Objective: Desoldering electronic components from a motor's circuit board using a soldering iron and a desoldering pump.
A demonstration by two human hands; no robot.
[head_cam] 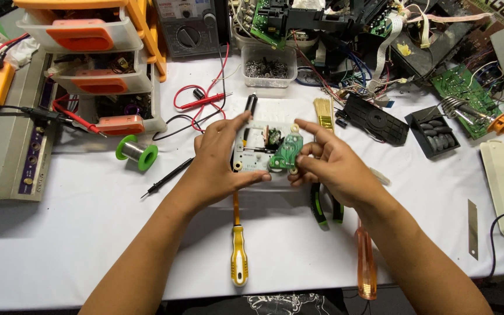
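Over the middle of the white table, my left hand (pixel 220 160) grips a small white plastic device housing (pixel 253 150) by its left side, thumb on top. My right hand (pixel 328 163) holds a small green circuit board (pixel 287 153) at the housing's right end, pinched between thumb and fingers. A dark round component sits inside the housing. Under the hands lie a yellow-handled screwdriver (pixel 238 256), green-handled pliers (pixel 318 205) and an orange clear-handled screwdriver (pixel 366 265).
A green solder spool (pixel 137 153) and red and black probe leads (pixel 196 102) lie to the left, beside orange parts drawers (pixel 97 55). A tub of screws (pixel 268 69), a brush (pixel 322 112), black plastic parts (pixel 377 119), a soldering iron (pixel 500 123) and loose boards fill the back and right.
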